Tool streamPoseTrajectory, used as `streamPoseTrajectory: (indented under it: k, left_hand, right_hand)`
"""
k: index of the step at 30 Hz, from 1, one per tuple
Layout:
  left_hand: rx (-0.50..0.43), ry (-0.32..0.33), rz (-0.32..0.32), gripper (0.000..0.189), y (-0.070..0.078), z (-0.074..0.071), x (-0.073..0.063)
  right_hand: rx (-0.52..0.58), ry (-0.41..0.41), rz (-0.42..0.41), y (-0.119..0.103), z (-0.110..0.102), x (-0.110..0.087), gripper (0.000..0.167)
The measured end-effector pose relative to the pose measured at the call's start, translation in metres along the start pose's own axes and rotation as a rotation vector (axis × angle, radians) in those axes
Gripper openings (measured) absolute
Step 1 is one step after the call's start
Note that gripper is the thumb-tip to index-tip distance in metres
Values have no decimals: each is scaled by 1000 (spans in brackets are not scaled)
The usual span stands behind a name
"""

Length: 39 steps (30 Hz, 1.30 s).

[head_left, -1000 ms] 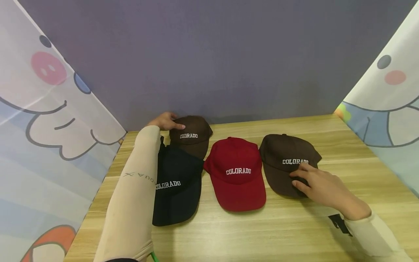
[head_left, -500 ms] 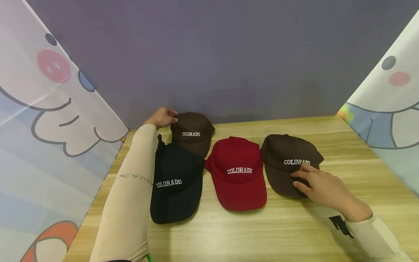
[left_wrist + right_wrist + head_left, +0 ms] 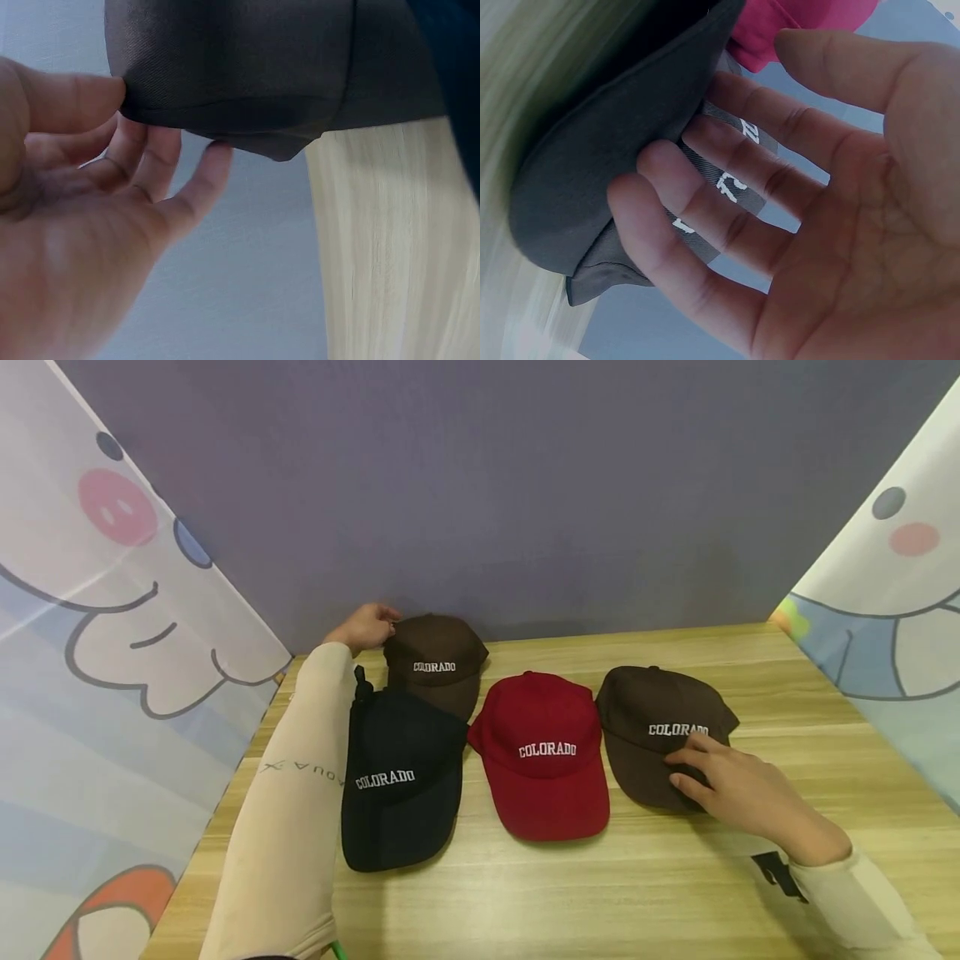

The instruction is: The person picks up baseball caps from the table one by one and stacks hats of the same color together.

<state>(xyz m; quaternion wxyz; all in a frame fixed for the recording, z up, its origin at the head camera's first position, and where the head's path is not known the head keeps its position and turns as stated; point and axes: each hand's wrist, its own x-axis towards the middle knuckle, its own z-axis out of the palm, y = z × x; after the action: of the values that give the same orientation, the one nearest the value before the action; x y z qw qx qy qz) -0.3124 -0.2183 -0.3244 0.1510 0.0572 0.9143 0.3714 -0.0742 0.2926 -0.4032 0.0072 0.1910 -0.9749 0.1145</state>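
Observation:
At the back left sits a brown cap point(image 3: 434, 647) lettered COLORADO. My left hand point(image 3: 365, 627) is at its left rear edge; in the left wrist view the thumb tip point(image 3: 112, 97) touches the rim, and other fingers reach partly behind the fabric. My right hand point(image 3: 750, 789) is at the brim of a second brown cap point(image 3: 660, 706) on the right, its fingers relaxed and spread in the right wrist view. Between them lie a black cap point(image 3: 405, 735), overlapping the first cap's brim, and a red cap point(image 3: 543, 714).
All the caps lie on a wooden table point(image 3: 487, 902), brims towards me. A grey panel point(image 3: 487, 493) rises along the back edge. Printed cartoon sheets hang at the left point(image 3: 112, 693) and right point(image 3: 922, 635).
My left hand has drawn back to the left; its thumb has slid off the back-left brown cap's crown to the edge. The right hand and the caps stay nearly where they were.

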Motion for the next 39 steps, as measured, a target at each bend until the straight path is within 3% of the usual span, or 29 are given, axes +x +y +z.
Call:
streamPoseTrajectory:
  k: [5,9,12,17,20,23,29,33,39]
  left_hand:
    - [-53,-97,-49,56,0,-2,-1]
    - [-70,-94,-63,10,1,-1,-1]
    - [-63,-80,-82,2,1,-2,-1]
    - [-32,-62,-143,16,0,-4,-4]
    - [-38,-60,-151,42,0,-5,-6]
    - [-42,-59,-125,56,0,-7,-7]
    - [-82,16,4,24,-6,-6,-10]
    - [-157,59,73,22,-6,-5,-11]
    - [-181,81,107,20,12,-6,-23]
  right_hand:
    - [2,3,-3,0,1,0,27]
    - [0,10,-2,-1,1,0,26]
    - [-1,13,-6,-1,1,1,26]
    - [-1,19,-8,-1,2,1,25]
    - [2,14,-3,-2,1,1,25]
    - [6,8,-2,-2,1,1,25]
    - [10,-1,-10,-2,0,3,26]
    - [8,-7,-12,-2,0,3,27]
    - [16,-19,-13,-3,-1,2,28]
